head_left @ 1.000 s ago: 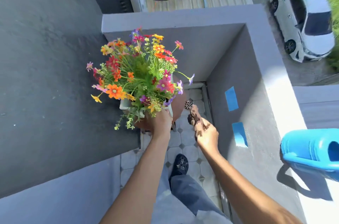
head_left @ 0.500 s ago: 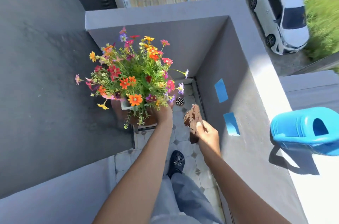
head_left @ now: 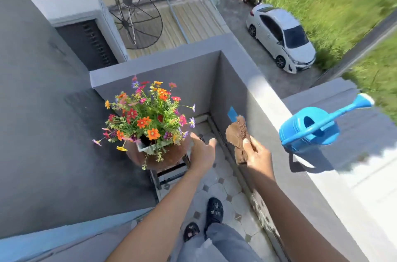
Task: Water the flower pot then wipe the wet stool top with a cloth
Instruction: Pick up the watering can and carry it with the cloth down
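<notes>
A white flower pot [head_left: 150, 147] full of colourful flowers [head_left: 148, 118] stands on a round brown stool top [head_left: 171, 157] in the balcony corner. My left hand [head_left: 202, 152] hovers just right of the pot with fingers apart, holding nothing. My right hand [head_left: 256, 157] grips a brown cloth [head_left: 237, 133] held up in the air, right of the stool and close to the parapet wall. A blue watering can [head_left: 309, 127] rests on top of the parapet to the right, spout pointing away.
Grey walls close the narrow balcony on the left and far side, with the parapet [head_left: 253, 81] on the right. The tiled floor [head_left: 217, 188] shows my feet [head_left: 213, 210]. Below are a satellite dish [head_left: 135, 14] and a white car [head_left: 283, 36].
My left hand has let go of the pot, which now stands on the stool. My right hand has lifted the cloth higher. The view has tilted upward.
</notes>
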Tool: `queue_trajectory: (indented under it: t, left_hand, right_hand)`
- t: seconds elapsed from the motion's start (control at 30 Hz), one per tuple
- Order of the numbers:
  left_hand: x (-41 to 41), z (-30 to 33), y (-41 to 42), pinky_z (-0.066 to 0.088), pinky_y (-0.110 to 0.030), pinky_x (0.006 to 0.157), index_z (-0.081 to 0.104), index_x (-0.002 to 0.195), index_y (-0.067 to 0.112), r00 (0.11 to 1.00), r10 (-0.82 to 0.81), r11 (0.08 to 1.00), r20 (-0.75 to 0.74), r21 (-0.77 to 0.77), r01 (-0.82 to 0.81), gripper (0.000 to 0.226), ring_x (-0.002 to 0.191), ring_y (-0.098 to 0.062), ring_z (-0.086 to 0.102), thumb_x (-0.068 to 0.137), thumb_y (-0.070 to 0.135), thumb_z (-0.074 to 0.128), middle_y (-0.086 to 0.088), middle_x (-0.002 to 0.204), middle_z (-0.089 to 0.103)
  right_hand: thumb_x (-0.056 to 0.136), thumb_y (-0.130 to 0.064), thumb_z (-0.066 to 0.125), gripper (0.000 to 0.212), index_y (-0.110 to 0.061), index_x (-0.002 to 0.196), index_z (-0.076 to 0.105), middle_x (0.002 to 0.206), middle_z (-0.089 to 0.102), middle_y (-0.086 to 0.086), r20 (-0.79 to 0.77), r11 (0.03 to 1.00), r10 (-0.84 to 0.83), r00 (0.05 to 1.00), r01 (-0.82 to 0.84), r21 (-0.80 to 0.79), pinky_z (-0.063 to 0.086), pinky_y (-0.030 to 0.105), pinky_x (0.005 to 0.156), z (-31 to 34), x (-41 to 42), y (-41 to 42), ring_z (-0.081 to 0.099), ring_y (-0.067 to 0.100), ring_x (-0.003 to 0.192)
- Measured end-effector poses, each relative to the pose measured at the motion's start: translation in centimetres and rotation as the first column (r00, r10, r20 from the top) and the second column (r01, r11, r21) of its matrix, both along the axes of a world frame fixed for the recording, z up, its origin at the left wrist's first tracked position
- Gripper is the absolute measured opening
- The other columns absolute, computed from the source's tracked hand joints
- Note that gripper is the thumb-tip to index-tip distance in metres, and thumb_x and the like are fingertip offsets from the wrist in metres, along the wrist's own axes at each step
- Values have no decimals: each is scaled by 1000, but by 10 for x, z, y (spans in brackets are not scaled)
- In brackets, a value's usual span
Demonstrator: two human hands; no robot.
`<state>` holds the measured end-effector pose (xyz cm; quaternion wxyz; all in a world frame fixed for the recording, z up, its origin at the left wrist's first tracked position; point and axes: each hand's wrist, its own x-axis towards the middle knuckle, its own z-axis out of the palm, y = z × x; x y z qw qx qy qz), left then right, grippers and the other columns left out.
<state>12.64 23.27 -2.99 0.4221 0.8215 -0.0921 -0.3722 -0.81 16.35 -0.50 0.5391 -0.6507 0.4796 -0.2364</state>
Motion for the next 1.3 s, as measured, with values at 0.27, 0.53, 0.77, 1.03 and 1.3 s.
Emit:
queue_trajectory:
  t: [0.27,0.53,0.77,1.03,1.3]
  left_hand:
    - [-87,112,-74,42,-26,47,62,89,16,981,-195,872,-6,-458,170,12,51,-17,49,91,25,54,-2,69,61]
    - [-210,125,-158,34,-18,39,66,96,10,856,-293,866,-426,-498,49,22,40,-9,44,93,20,47,-3,67,60]
    - [-249,88,-231,40,-20,40,54,122,17,672,-89,880,-735,-374,-292,42,47,-7,50,92,47,54,1,92,65]
    - [-242,78,-253,35,-19,41,69,96,14,776,53,871,-629,-350,-344,34,48,-5,43,92,45,56,8,74,62]
    - [-161,62,-203,28,-19,39,61,87,14,937,-6,917,-349,-377,-135,38,42,-5,35,96,47,45,4,75,64]
  right_hand:
    - [99,-22,49,23,-11,108,67,90,66,-5,209,897,-388,898,420,-140,47,32,83,89,-105,-59,58,9,83]
    - [101,-19,46,23,-13,99,68,81,63,-4,295,763,-597,746,642,-81,44,29,70,112,-193,-104,51,7,74]
    - [101,-25,45,24,-17,105,67,101,72,8,207,807,-571,795,589,-37,51,40,87,92,-234,-145,62,13,89]
    - [102,-21,44,24,-17,102,68,90,71,-2,214,873,-463,860,484,-55,49,24,75,95,-227,-184,61,9,81]
    - [102,-16,45,26,-18,116,67,110,71,-1,255,981,-189,948,195,4,49,43,96,101,-182,-188,67,7,104]
